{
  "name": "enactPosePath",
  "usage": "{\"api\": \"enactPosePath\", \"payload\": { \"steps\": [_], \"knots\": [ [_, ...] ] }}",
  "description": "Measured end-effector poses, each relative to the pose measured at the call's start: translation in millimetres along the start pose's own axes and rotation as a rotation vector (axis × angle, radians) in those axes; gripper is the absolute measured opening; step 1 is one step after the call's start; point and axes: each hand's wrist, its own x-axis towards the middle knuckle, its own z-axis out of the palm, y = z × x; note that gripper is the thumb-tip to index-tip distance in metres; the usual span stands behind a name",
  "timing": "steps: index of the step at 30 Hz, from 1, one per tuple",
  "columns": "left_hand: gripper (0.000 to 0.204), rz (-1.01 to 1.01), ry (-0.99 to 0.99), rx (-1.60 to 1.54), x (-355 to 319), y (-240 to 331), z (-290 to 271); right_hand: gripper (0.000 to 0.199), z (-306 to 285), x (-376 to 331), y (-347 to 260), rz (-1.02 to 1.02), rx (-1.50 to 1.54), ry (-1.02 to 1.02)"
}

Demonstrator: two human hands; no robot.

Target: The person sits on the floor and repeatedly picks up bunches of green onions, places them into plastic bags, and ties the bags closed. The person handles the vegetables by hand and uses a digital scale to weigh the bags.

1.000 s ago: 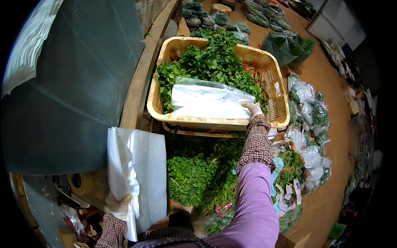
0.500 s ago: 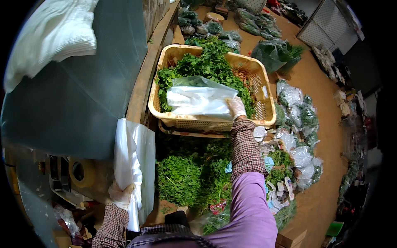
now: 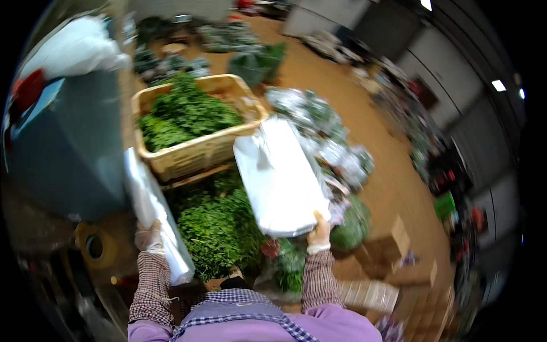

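My right hand [image 3: 320, 232], in a thin glove, grips the near end of a flat stack of clear plastic bags [image 3: 282, 182], which hangs out in front of me, right of the crate. At the left, my gloved left hand [image 3: 149, 236] is closed around a second long sheaf of plastic bags [image 3: 162, 225]. Ahead stands a yellow plastic crate [image 3: 196, 162] heaped with leafy green herbs [image 3: 185, 111]. More loose greens [image 3: 219, 228] lie below it, between my two arms.
A blue-grey covered block [image 3: 68, 148] with white sheeting on top is at the left, above a tape roll [image 3: 94, 246]. Bagged greens [image 3: 327, 137] line the floor beyond the right-hand bags. Cardboard boxes [image 3: 382, 248] stand at the lower right.
My right hand has lifted its bags off the crate's greens and brought them right and nearer. The left hand still holds its bags. The whole view has swung toward the right.
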Motion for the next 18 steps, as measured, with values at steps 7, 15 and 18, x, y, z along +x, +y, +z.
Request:
{"api": "enactPosePath", "payload": {
  "steps": [7,15,18],
  "knots": [
    [0.052,0.027,-0.325,-0.36,2.5,-8.6,-5.4,0.02,-169.8,-356.5,-17.6,0.261,0.1,0.926],
    [0.074,0.403,-0.946,-0.316,-65.6,-100.8,42.6,0.016,-242.3,-627.1,36.3,0.284,0.153,1.815],
    [0.07,0.713,-1.051,-0.063,-170.8,-158.2,62.5,0.016,-261.4,-682.2,40.0,0.145,0.267,1.936]
  ]
}}
